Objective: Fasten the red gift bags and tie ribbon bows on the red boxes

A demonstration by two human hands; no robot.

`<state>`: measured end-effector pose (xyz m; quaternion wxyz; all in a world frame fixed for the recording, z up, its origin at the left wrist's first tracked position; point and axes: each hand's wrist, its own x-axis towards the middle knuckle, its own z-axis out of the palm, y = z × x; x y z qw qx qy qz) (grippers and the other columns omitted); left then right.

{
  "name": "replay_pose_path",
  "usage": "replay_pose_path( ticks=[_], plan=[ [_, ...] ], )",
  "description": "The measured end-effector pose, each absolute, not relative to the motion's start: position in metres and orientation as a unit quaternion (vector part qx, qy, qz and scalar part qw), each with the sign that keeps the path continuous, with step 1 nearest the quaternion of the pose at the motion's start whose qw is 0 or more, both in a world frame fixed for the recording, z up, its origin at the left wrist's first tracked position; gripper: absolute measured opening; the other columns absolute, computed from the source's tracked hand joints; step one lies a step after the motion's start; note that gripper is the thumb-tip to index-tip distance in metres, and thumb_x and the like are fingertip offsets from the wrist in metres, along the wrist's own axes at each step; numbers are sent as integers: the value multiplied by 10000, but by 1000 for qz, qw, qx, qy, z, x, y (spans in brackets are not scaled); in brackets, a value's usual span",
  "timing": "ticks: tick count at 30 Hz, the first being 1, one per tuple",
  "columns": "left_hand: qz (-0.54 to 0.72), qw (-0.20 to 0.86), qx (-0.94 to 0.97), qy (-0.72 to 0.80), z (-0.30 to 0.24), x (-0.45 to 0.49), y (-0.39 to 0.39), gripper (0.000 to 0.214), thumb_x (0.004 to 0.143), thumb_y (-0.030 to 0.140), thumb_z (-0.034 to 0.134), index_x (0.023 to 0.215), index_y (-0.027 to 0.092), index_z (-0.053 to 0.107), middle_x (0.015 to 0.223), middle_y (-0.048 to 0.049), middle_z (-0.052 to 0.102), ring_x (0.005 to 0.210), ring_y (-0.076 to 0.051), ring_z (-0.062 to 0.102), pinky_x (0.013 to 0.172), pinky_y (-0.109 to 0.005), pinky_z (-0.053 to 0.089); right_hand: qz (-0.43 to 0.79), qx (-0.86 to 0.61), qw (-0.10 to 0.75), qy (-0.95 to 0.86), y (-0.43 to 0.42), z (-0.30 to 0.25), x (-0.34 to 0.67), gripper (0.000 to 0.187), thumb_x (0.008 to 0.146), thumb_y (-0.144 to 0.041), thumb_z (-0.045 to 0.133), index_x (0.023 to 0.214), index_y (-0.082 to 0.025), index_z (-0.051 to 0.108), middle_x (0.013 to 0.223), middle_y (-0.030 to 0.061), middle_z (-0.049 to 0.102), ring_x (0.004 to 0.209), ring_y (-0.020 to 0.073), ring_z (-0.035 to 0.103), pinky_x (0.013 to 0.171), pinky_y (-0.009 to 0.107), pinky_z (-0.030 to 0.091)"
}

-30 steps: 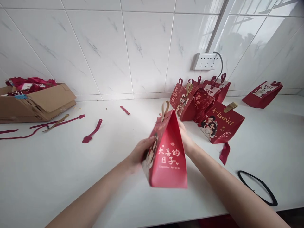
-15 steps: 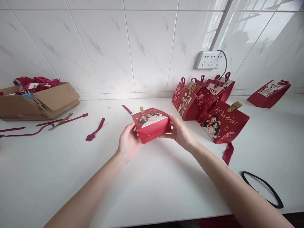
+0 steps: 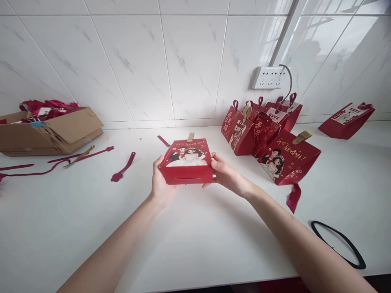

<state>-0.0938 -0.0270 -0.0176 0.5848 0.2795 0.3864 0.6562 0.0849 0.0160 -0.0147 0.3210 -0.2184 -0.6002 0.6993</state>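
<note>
I hold a red gift box (image 3: 186, 162) with a cartoon couple printed on it and a tan loop handle at its top, just above the white counter (image 3: 195, 232). My left hand (image 3: 161, 182) grips its left side, fingers wrapped round the edge. On the other side my right hand (image 3: 226, 174) holds the box, thumb on top. To the right stands a cluster of finished red gift boxes (image 3: 262, 126), and one larger box (image 3: 288, 156) with the same couple leans at the front.
A cardboard carton (image 3: 51, 130) with red pieces inside sits at the far left. Loose red strips (image 3: 122, 169) lie on the counter near it. A single red box (image 3: 346, 120) rests at far right. A black ring (image 3: 339, 244) lies near the front edge. A wall socket (image 3: 269, 77) is above the boxes.
The box has gone from upright and close to me to lying lower and farther out, its couple side now facing up. Both hands moved forward with it.
</note>
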Motion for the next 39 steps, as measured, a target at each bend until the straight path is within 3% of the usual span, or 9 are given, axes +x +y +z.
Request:
replay_pose_path(
  ticks=[2, 4, 9, 12, 14, 17, 27, 35, 39],
  plan=[
    [681, 554, 306, 368, -18, -94, -26, 433, 798, 519, 435, 1012, 197, 631, 1022, -54, 677, 935, -257, 634, 673, -330, 546, 698, -193, 324, -609, 17, -18, 86, 250, 782, -300, 532, 1014, -246, 458, 1113, 16, 541, 906, 162, 565, 765, 343, 516],
    [692, 534, 339, 348, -20, -95, -26, 414, 792, 493, 470, 1049, 203, 615, 1103, -47, 653, 1051, -274, 590, 784, -361, 529, 684, -187, 337, -619, 18, -21, 86, 365, 703, -209, 529, 1057, -252, 451, 1154, 16, 526, 936, 169, 555, 788, 351, 493],
    [677, 518, 397, 339, -26, -96, -25, 476, 787, 511, 509, 1151, 210, 568, 1196, -59, 611, 1155, -284, 528, 914, -396, 469, 668, -194, 374, -613, 20, -25, 84, 540, 581, -139, 524, 1105, -255, 466, 1152, 18, 557, 965, 204, 550, 734, 323, 482],
    [671, 477, 450, 346, -29, -96, -28, 544, 764, 522, 568, 1228, 244, 506, 1243, -60, 578, 1164, -284, 521, 913, -393, 469, 692, -209, 409, -557, 20, -24, 81, 487, 642, -185, 538, 1120, -255, 479, 1042, 12, 619, 847, 188, 598, 665, 295, 488],
    [655, 445, 503, 346, -29, -95, -33, 613, 741, 530, 609, 1272, 261, 465, 1269, -63, 555, 1166, -287, 517, 907, -385, 474, 716, -240, 420, -503, 19, -23, 77, 355, 752, -316, 535, 1096, -237, 500, 954, 24, 654, 776, 190, 628, 651, 308, 503],
    [602, 422, 593, 328, -28, -91, -42, 674, 718, 515, 651, 1302, 253, 441, 1300, -75, 528, 1192, -296, 490, 926, -368, 467, 744, -285, 405, -449, 19, -21, 74, 328, 830, -462, 478, 1000, -194, 559, 834, 46, 685, 677, 195, 653, 615, 312, 515],
    [551, 392, 676, 291, -29, -88, -45, 571, 720, 365, 684, 1229, 245, 457, 1074, -51, 622, 959, -207, 596, 814, -305, 508, 755, -268, 406, -440, 12, -18, 69, 279, 885, -405, 433, 873, -176, 593, 795, 37, 708, 636, 164, 659, 560, 250, 499],
    [548, 377, 684, 299, -29, -88, -45, 606, 711, 381, 682, 1245, 228, 440, 1150, -74, 597, 1014, -233, 578, 858, -340, 492, 744, -295, 408, -439, 13, -16, 69, 267, 884, -395, 424, 893, -176, 577, 816, 37, 706, 668, 166, 660, 575, 249, 495],
    [548, 399, 664, 314, -29, -86, -46, 662, 706, 479, 668, 1272, 224, 437, 1270, -99, 539, 1157, -290, 508, 937, -380, 453, 731, -316, 405, -449, 14, -19, 69, 293, 851, -455, 455, 910, -187, 556, 832, 38, 696, 677, 187, 654, 583, 281, 495]
  ],
)
